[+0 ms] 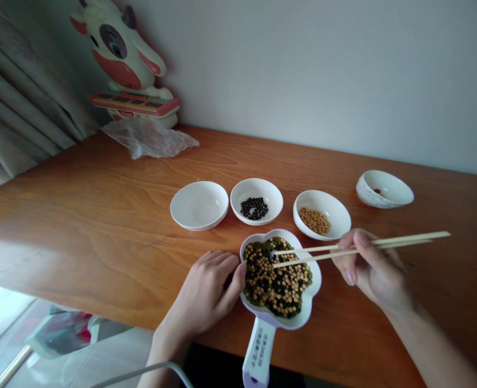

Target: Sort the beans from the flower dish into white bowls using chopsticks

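Note:
A flower-shaped dish with a handle (316,280) holds mixed soybeans, black beans and small green beans. My left hand (212,288) rests on the table against the dish's left side, thumb at its rim, fingers loosely curled. In my right hand (373,269) is a pair of chopsticks (319,255), their tips slightly apart over the beans; no bean shows clearly between them. Behind the dish stand a bowl of black beans (276,202) and a bowl of soybeans (339,211). Left of these sits a white bowl (200,207) with nothing visible inside.
Another white bowl (395,191) at the back right has a few small reddish bits. A cow-shaped toy keyboard (131,70) and a crumpled plastic bag (153,141) are at the back left. A grey cable (153,367) crosses my left forearm. The wooden table (80,231) meets a wall behind.

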Available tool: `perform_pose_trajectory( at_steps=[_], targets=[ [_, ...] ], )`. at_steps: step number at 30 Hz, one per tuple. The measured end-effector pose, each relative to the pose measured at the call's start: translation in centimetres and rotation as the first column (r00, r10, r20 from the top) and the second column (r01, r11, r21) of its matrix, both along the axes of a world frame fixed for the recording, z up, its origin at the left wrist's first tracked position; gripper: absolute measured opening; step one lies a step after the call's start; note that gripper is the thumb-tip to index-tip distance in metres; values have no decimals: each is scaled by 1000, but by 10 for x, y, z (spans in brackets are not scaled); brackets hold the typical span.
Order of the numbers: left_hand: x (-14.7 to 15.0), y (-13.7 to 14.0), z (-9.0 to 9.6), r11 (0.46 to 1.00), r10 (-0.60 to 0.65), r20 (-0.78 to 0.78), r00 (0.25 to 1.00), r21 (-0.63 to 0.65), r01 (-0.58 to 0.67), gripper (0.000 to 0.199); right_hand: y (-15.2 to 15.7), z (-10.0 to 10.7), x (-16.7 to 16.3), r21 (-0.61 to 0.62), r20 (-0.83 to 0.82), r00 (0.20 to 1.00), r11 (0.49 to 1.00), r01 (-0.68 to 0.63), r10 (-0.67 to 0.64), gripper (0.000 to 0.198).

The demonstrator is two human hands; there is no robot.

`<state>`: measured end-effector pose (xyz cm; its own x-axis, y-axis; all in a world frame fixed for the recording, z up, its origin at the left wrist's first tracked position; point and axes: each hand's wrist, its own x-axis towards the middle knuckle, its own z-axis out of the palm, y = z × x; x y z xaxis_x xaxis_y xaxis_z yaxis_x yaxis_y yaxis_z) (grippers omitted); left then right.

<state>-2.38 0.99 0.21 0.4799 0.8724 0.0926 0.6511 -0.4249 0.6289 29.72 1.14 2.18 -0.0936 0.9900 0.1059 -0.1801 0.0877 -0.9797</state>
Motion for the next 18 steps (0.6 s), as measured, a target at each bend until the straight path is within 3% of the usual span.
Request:
perform_pose_trajectory(
  at_steps=[6, 12, 18],
  targets=[
    [0, 1, -3, 999, -7, 11, 1000, 47, 6, 37, 7, 14, 2, -4, 82, 997, 1000, 8, -7, 58],
    [1, 2, -6, 995, -5, 1, 1000, 97, 5, 38, -1, 14, 2, 126, 39, 981, 975, 184, -191, 42],
    [0, 3, -5, 991, 0, -14, 1000, 136, 2, 40, -13, -11, -8, 54, -63, 969, 969, 242, -238, 38]
  ],
)
